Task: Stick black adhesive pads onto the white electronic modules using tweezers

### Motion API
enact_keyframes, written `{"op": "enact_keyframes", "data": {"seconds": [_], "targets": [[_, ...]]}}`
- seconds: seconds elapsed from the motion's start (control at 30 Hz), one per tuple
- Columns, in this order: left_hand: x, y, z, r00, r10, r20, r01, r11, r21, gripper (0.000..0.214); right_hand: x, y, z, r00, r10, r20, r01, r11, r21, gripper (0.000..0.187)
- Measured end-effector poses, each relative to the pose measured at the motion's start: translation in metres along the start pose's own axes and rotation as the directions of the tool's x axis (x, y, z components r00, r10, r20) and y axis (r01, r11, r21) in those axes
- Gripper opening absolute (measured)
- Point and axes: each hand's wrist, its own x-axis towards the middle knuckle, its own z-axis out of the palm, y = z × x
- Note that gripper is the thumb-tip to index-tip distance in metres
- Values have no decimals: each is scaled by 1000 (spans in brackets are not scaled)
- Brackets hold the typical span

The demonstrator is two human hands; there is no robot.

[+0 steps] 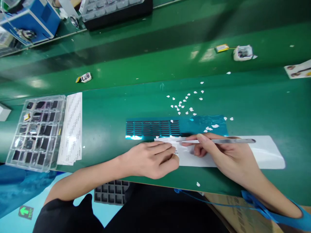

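Observation:
A pair of silver tweezers [233, 141] lies across my right hand [228, 153], pinched between thumb and fingers. Its tips point left, close to the fingertips of my left hand [155, 160]. Those left fingers are bent and pressed together over the left end of a glossy white sheet [266, 150], holding it against the table. What sits under the left fingertips is hidden. Just behind both hands lies a blue film strip [204, 121], its left part covered with rows of thin dark strips [153, 128]. Small white round tabbed pieces [191, 109] are scattered on and behind the film.
At left, a clear compartment tray [29, 136] of small dark parts stands beside printed white sheets [71, 129]. Small open white devices with yellow batteries [243, 52] [85, 77] lie farther back. A blue box [31, 22] and a black tray [116, 13] occupy the rear shelf.

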Motion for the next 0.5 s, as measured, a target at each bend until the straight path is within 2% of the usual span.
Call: {"op": "enact_keyframes", "data": {"seconds": [0.13, 0.3, 0.43, 0.5], "targets": [[-1, -1, 0, 999, -38, -3, 37, 997, -72, 16, 0, -1, 0, 999, 11, 39, -11, 1000, 3, 56], [-1, -3, 3, 998, -57, 6, 57, 997, -53, 23, 5, -5, -8, 996, 61, 63, -67, 993, 98, 54], [-2, -3, 3, 995, -87, -56, 82, 993, -87, 23, 6, -9, -12, 994, 105, -27, -103, 992, 73, 57], [-1, -1, -1, 968, -224, -110, 194, 953, -232, 18, 3, -14, -10, 988, 83, -127, -76, 995, 59, 55]]}}
